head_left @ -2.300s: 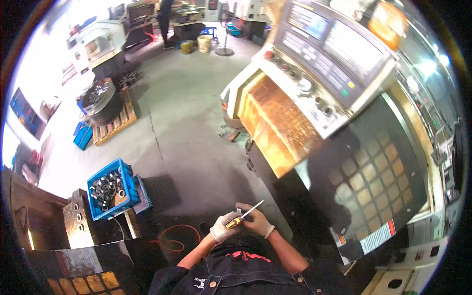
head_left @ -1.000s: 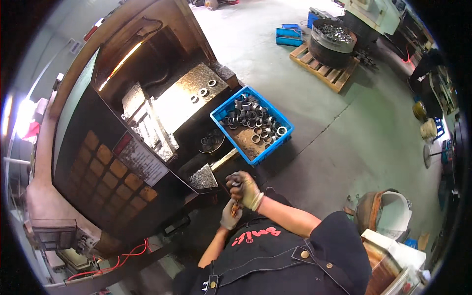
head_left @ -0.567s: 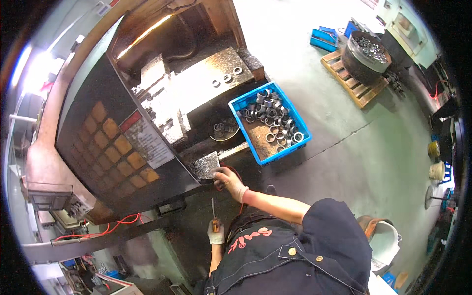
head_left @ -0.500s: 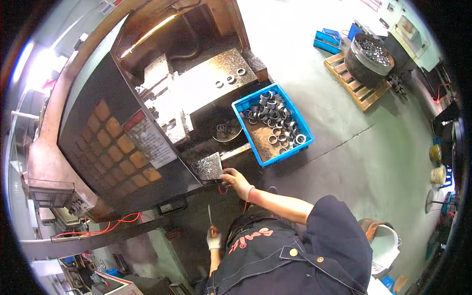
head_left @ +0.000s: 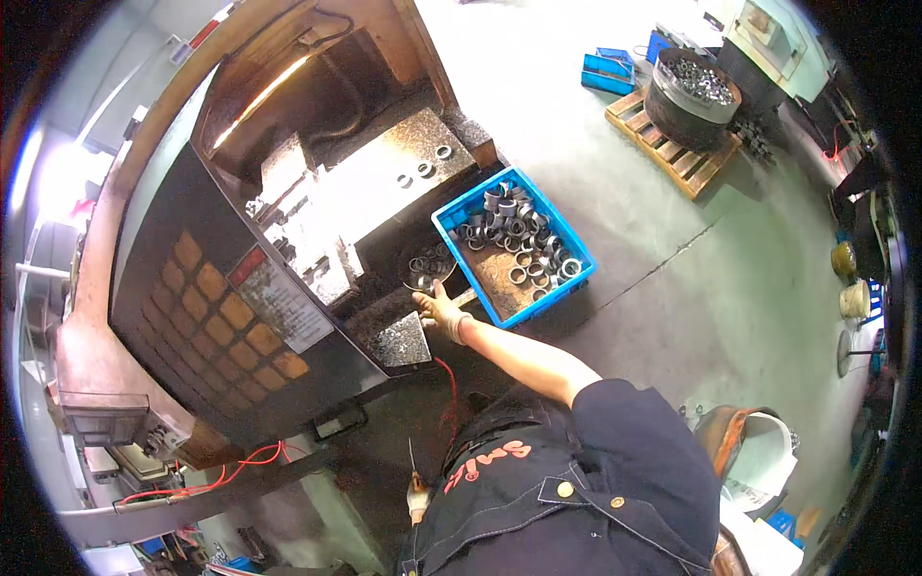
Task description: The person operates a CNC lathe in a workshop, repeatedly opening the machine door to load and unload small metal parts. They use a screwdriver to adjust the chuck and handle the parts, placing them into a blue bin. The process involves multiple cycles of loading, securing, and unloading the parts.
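Observation:
My right hand [head_left: 443, 313], in a light glove, reaches to the near rim of a round pan [head_left: 444, 273] holding several dark metal rings. Its fingers look spread, with the tips at the rings; whether they touch one is hard to see. Low by my body, my left hand [head_left: 418, 501], also gloved, is closed round the brown handle of a thin pointed hand tool [head_left: 414, 465], blade up. Right of the pan stands a blue crate [head_left: 583, 280] with many metal rings [head_left: 516, 228] heaped in it. Three rings [head_left: 424, 169] sit apart on the machine's speckled ledge.
The machine's dark door [head_left: 230, 317] fills the left. A chip-covered metal plate [head_left: 403, 341] juts out below my right hand, beside a red hose [head_left: 451, 384]. At the far right a drum of metal parts [head_left: 687, 115] stands on a wooden pallet [head_left: 693, 180], near small blue bins [head_left: 607, 72].
My right hand has moved from the chip-covered plate up to the pan's rim. My left hand, still with the tool, sits lower and closer to my body. The whole view has shifted slightly.

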Demonstrator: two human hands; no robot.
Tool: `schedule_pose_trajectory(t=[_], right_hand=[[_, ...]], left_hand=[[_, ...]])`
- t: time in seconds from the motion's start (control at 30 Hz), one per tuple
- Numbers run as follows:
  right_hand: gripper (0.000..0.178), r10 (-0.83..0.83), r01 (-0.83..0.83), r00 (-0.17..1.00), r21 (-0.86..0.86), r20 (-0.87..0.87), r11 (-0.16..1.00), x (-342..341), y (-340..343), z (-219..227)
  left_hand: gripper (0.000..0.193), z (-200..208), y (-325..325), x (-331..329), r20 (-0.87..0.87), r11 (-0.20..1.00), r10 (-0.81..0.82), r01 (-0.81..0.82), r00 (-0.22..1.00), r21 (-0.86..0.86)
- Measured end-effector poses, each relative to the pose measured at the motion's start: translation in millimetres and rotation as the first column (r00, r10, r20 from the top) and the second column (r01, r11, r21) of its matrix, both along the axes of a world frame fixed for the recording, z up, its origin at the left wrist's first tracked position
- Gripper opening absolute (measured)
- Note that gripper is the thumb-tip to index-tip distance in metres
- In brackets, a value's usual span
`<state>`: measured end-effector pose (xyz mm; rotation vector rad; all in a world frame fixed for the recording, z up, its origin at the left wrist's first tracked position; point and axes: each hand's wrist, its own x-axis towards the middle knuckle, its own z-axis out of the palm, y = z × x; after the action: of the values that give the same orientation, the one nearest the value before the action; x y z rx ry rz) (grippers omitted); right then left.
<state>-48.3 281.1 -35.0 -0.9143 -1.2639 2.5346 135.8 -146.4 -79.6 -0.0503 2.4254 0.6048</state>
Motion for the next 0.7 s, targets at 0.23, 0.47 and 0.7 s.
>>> schedule_pose_trajectory(t=[0.23,0.47,0.7], right_hand=[[0.037,0.469,-0.388,0.879,0.444,-0.083,0.807,48.2,43.2,22.4],[0.033,0.031,-0.617,0.787,0.782,0.617,0.093,93.8,171.6,-2.4],[0.022,-0.204,-0.652,0.756,0.691,0.622,-0.311,69.7,160.5,-56.8]], left_hand=[[0.044,-48.3,-7.2,-32.1,-0.088,0.891,0.248,-0.191,0.965,0.413],[0.039,-35.0,3.3,-13.6,-0.043,0.978,-0.072,0.079,0.996,0.194],[0.043,-7.8,8.1,16.1,0.068,0.994,-0.051,0.044,0.996,0.103]])
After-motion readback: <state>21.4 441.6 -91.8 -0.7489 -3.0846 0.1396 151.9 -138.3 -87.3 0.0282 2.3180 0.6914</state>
